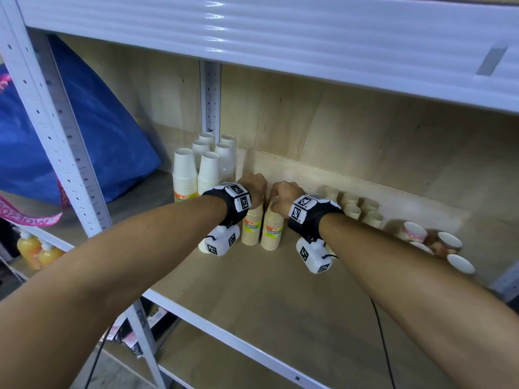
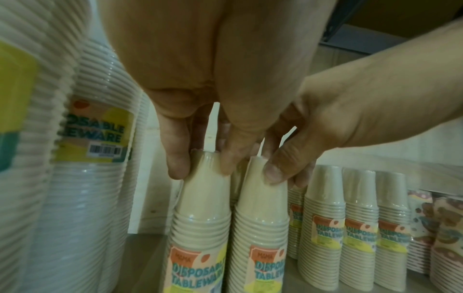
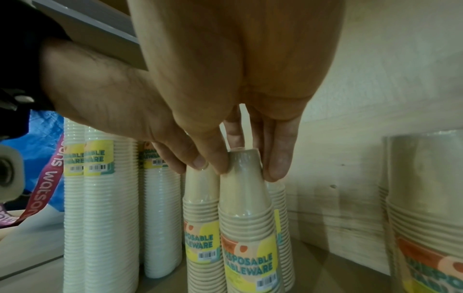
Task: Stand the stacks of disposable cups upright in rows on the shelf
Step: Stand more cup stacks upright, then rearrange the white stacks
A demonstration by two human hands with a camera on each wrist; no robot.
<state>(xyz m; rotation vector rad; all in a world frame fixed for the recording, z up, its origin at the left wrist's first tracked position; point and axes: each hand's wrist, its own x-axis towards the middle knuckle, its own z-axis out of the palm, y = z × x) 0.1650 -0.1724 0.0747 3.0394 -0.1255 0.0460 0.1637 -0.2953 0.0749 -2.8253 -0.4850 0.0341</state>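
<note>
My left hand (image 1: 254,184) grips the top of one tan cup stack (image 1: 252,226); my right hand (image 1: 283,193) grips the top of the tan stack (image 1: 271,230) touching it. Both stand upright on the wooden shelf (image 1: 280,290). Just left of this pair stand the white cup stacks (image 1: 196,169); to its right, more tan stacks (image 1: 356,207) in rows.

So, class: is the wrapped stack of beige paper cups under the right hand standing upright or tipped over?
Upright. The wrapped stack of beige paper cups stands base-down on the wooden shelf, and the right hand pinches its top.
</note>
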